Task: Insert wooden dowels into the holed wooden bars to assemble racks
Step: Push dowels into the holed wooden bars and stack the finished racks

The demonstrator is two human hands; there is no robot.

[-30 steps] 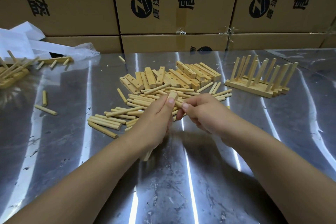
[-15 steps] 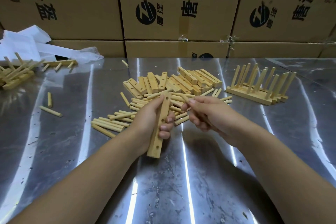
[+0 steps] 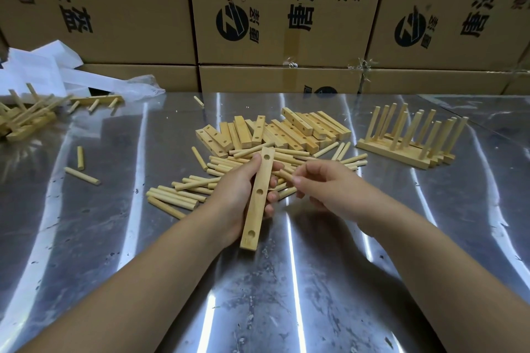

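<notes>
Since the frame half a second back, the holed bar (image 3: 259,198) in the left hand (image 3: 238,195) has turned so that its drilled face looks up, with three holes in plain sight. The right hand (image 3: 324,189) has come in just beside it with a dowel (image 3: 285,174).

Stacked cardboard boxes (image 3: 275,8) printed in black fill the top of the frame. They are closed, so their contents cannot be seen. The shiny metal table (image 3: 286,295) takes up everything below them.

At the upper left lies crumpled white and clear plastic wrapping (image 3: 37,74); what it holds cannot be told. Just below it sits a heap of assembled racks (image 3: 25,120). At the right, a row of finished racks (image 3: 410,137) stands with the pegs upright.

In the centre is a pile of loose bars (image 3: 286,130). Scattered dowels (image 3: 177,198) spread from it toward the hands. Two stray dowels (image 3: 81,176) lie well apart at the left.

The left hand grips the bar lengthwise at centre frame. Its thumb rests along the left edge near the top hole, and its fingers curl under from the right. The right thumb and forefinger pinch the dowel, its free end pointing toward the bar, and the other fingers are curled in.
</notes>
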